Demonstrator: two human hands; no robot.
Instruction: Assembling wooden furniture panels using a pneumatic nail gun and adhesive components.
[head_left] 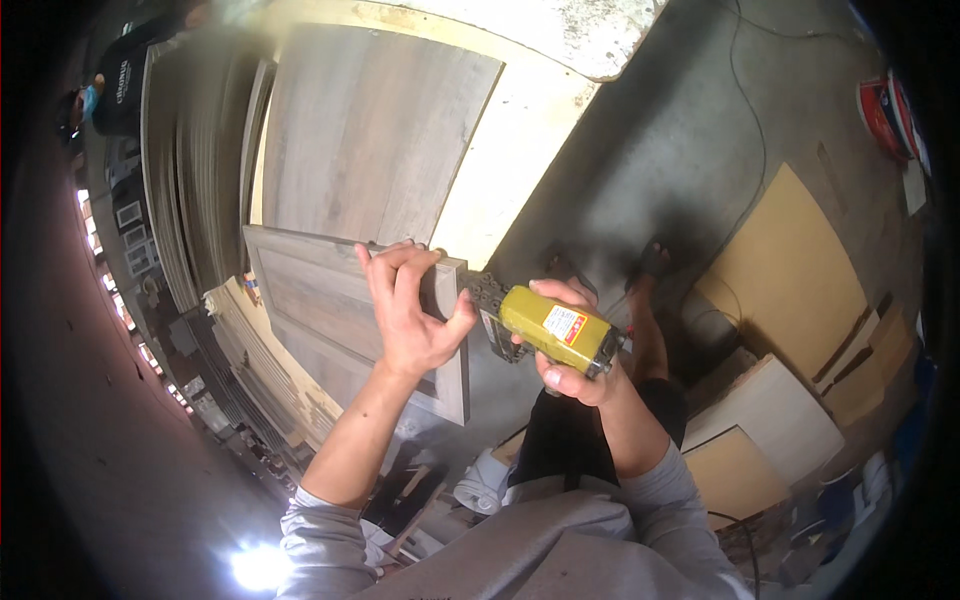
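Note:
My left hand is at the upper right corner of a grey wood-grain framed panel, which looks like a cabinet door standing on edge. Its fingers bend over the top edge and the thumb lies by the end of the frame. In my right hand is a yellow-green handheld power tool with a label on its body. The tool's dark metal front end points at the panel's end edge, close to my left thumb. Whether it touches the wood I cannot tell.
A larger wood-grain board lies on the pale worktable beyond. Stacked panels stand at the left, near another person. Cardboard sheets and a cable lie on the floor at the right.

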